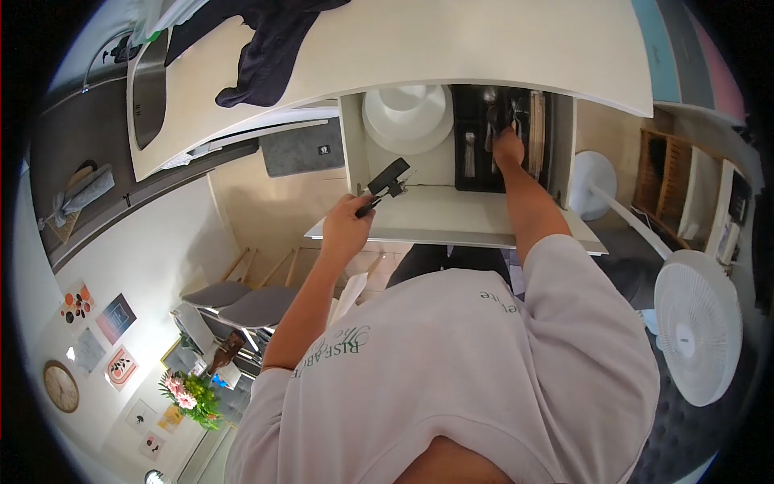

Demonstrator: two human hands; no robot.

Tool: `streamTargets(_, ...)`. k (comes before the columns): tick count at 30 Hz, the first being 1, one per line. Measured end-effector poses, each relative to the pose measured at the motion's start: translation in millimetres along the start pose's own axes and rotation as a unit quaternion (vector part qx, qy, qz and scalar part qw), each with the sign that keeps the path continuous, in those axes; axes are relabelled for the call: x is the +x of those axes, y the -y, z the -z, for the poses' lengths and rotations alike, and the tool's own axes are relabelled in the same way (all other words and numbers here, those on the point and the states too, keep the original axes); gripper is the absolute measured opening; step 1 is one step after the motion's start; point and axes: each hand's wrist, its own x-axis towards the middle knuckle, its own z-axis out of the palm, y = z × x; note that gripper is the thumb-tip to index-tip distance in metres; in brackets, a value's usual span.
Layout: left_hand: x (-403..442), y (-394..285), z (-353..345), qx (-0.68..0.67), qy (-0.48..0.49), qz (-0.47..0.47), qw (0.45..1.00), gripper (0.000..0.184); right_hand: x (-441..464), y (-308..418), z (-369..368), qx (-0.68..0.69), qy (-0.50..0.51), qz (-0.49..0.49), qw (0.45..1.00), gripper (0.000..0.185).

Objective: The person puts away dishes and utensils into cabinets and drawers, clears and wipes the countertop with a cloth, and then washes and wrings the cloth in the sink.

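Note:
My left hand [347, 227] is closed around a black-handled kitchen tool [389, 175] with a small metal part, whose exact kind I cannot make out. It is held above the front of an open white drawer [435, 211]. My right hand [508, 149] reaches down into the black cutlery tray [462, 171] in the drawer's right side. Its fingers are among dark-handled utensils, and whether they grip one is hidden. Beside it in the tray lie a spoon [470, 149] and other metal cutlery. White stacked bowls or plates [408, 121] fill the drawer's left back.
Above the drawer runs a pale countertop [484, 44] with a dark cloth [270, 52] on it and a sink [150, 89] at its left. A white standing fan [698, 327] is to my right. Grey chairs [256, 305] stand at the left behind me.

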Motion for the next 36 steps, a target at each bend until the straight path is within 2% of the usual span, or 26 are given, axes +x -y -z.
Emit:
streamTargets(7,-4.7,5.1,1.4,0.034,0.013,0.014,0.999,0.027,-2.0,4.8,-15.7,-0.038,0.004,0.013,0.999,0.024)
streamTargets(10,-6.5,5.5,2.1,0.018,0.013,0.021,1.000,0.026,2.8,9.1,-21.1,-0.027,0.008,-0.020,0.999,0.023)
streamTargets(16,-6.7,5.9,2.9,0.004,0.002,0.016,1.000,0.026,7.0,23.6,-0.2,-0.007,-0.069,0.073,0.995,0.024)
streamTargets(22,-6.2,7.5,5.4,0.034,0.016,0.031,0.999,0.025,21.2,48.0,-2.2,0.006,-0.043,0.013,0.999,0.021)
streamTargets(28,-8.4,11.4,5.7,0.019,0.004,0.024,1.000,0.026,15.7,36.5,2.6,-0.119,0.030,0.070,0.990,0.021)
streamTargets(32,-11.8,8.6,9.1,0.009,0.001,0.011,1.000,0.026,15.2,8.5,-26.3,-0.054,-0.027,0.068,0.996,0.023)
streamTargets(35,-14.8,5.5,13.0,0.022,-0.003,0.011,1.000,0.026,-17.7,36.9,8.7,0.017,-0.068,0.020,0.997,0.026)
streamTargets(36,-14.2,5.4,13.6,0.031,-0.010,0.007,0.999,0.026,-16.1,37.4,0.7,0.008,-0.219,0.133,0.966,0.037)
